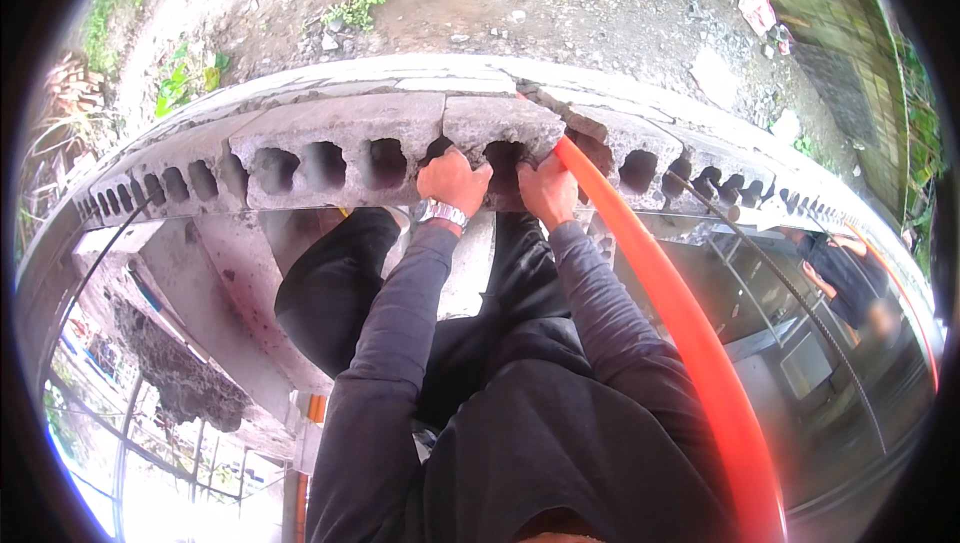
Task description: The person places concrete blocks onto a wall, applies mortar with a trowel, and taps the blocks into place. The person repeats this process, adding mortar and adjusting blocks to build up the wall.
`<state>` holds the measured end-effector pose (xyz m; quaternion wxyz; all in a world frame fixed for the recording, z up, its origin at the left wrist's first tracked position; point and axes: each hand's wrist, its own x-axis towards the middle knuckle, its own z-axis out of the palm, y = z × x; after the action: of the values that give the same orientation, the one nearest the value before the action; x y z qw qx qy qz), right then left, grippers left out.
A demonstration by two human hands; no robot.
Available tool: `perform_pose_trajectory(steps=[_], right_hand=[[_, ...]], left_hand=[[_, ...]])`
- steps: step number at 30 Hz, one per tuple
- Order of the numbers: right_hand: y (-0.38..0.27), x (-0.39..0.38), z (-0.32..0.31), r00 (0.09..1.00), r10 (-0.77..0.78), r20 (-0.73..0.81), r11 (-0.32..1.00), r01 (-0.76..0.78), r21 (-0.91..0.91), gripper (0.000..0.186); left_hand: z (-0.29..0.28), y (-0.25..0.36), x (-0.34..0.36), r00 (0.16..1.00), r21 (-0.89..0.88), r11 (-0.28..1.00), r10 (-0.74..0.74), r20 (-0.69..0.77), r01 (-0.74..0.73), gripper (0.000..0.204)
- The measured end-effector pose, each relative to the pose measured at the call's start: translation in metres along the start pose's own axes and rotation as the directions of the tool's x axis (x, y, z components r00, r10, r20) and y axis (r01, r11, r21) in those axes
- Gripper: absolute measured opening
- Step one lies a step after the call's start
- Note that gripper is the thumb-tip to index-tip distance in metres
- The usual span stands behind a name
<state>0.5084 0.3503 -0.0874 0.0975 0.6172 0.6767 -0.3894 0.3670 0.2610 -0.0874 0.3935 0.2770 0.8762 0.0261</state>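
Both hands [452,185] [549,191], fingers [481,175] gripping hollow block [500,121]

A rough-edged grey block [500,122] (hollow) sits along the wall [330,128].

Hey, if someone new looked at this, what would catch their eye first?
Probably the bright orange tube, sweeping from beside the right hand to the lower edge. Next, the wall of hollow blocks, its dark holes arching across the picture. At its middle, the left and right hands hold one block.
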Motion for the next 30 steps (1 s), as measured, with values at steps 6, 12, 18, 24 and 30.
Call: perform_pose_trajectory(steps=[6, 12, 18, 24, 30], right_hand=[[0.007, 0.003, 0.007, 1.0, 0.004, -0.008, 1.0, -0.003, 0.011, 0.066], [0.01, 0.004, 0.012, 0.999, 0.035, -0.009, 0.999, -0.035, -0.015, 0.065], [0.016, 0.007, 0.016, 0.999, 0.03, -0.017, 0.999, -0.03, -0.014, 0.066], [0.019, 0.005, 0.022, 0.999, 0.029, -0.038, 0.998, -0.03, -0.048, 0.065], [0.021, 0.006, 0.026, 0.998, 0.016, -0.063, 0.998, -0.02, -0.066, 0.065]], left_hand=[[0.009, -0.004, -0.001, 1.0, -0.002, 1.0, 0.016, -0.017, -0.016, 0.052], [0.016, -0.006, -0.001, 0.997, 0.003, 0.999, 0.039, -0.066, -0.039, 0.053], [0.01, -0.002, 0.003, 0.999, 0.02, 0.999, 0.026, -0.021, -0.025, 0.05], [0.012, -0.005, 0.002, 0.999, 0.023, 1.0, 0.02, -0.036, -0.019, 0.05], [0.015, -0.006, 0.004, 0.999, 0.018, 1.0, 0.016, -0.044, -0.015, 0.053]])
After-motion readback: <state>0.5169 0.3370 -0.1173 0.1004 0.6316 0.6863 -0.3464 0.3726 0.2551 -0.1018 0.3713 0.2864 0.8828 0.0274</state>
